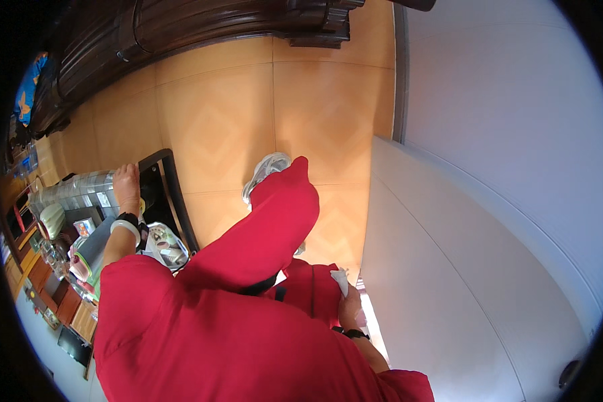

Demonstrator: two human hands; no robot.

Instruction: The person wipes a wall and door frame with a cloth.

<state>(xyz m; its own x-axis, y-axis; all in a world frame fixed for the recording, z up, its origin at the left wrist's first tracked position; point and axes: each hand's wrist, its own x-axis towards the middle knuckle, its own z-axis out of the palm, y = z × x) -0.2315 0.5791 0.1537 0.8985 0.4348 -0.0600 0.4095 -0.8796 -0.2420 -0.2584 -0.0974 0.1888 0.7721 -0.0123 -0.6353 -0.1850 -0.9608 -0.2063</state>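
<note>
My left hand [127,186] is on the end of a grey checked surface [83,190], its fingers together and curled over the edge; their tips are hidden. A white bangle [125,227] and a dark band circle that wrist. Low beside my right thigh, my right hand [350,304] holds a crumpled white tissue or cloth [340,280]. A dark watch or band [356,333] is on the right wrist. Beside my left forearm stands a white basket [167,246] with small items in it.
Dark carved wooden furniture [206,25] runs along the top. A black-framed stand [173,193] is beside the checked surface. Jars and a pale green ribbed object [53,221] crowd the left. A white door panel [447,281] stands at right, over tan floor tiles [326,110].
</note>
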